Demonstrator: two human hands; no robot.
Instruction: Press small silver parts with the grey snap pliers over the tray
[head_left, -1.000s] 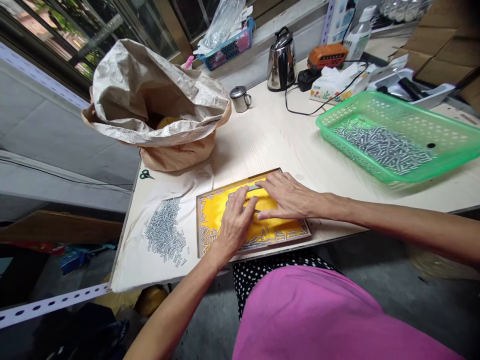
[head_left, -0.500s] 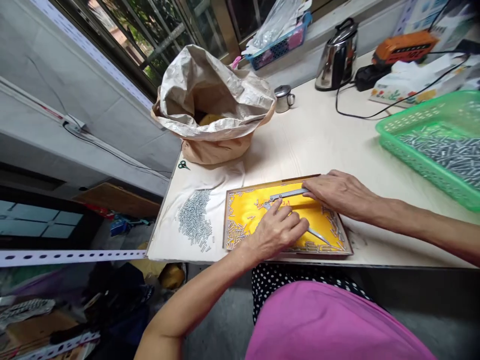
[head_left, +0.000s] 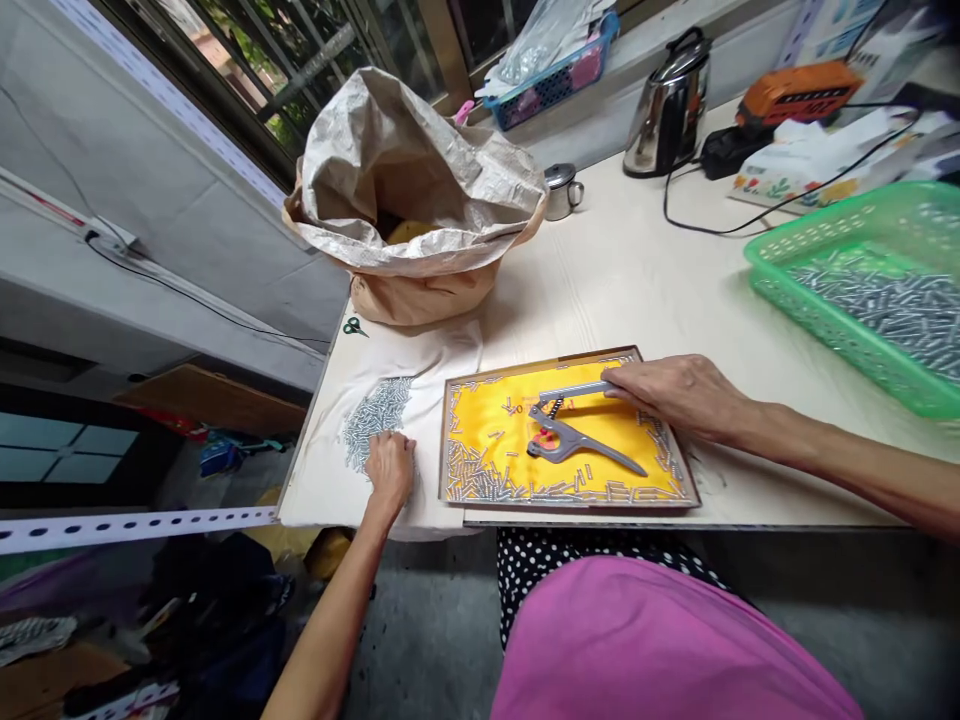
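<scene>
My right hand (head_left: 667,392) is closed around the end of the upper handle of grey spring-handled pliers (head_left: 592,443). The pliers' handles are spread apart, with a coil spring between them and red parts at the jaw end. They are over a shallow tray (head_left: 574,506) with a yellow bottom, where small silvery metal pins (head_left: 480,484) lie along the edges. At the left, my left hand (head_left: 390,466) is closed, fingers curled down at the near right side of a heap of small metal pins (head_left: 380,408) on white cloth. What its fingertips hold, if anything, is hidden.
A large paper sack (head_left: 424,290) stands open behind the heap, with small scissors (head_left: 355,327) beside it. To the right is a green basket (head_left: 825,340) of metal pieces. Farther back are a lidded metal cup (head_left: 559,192), a kettle (head_left: 667,110) and a black cable (head_left: 709,230).
My left hand has left the pliers' jaw end and moved left to the heap of pins. My right hand still grips the handle. The whole view has shifted slightly.
</scene>
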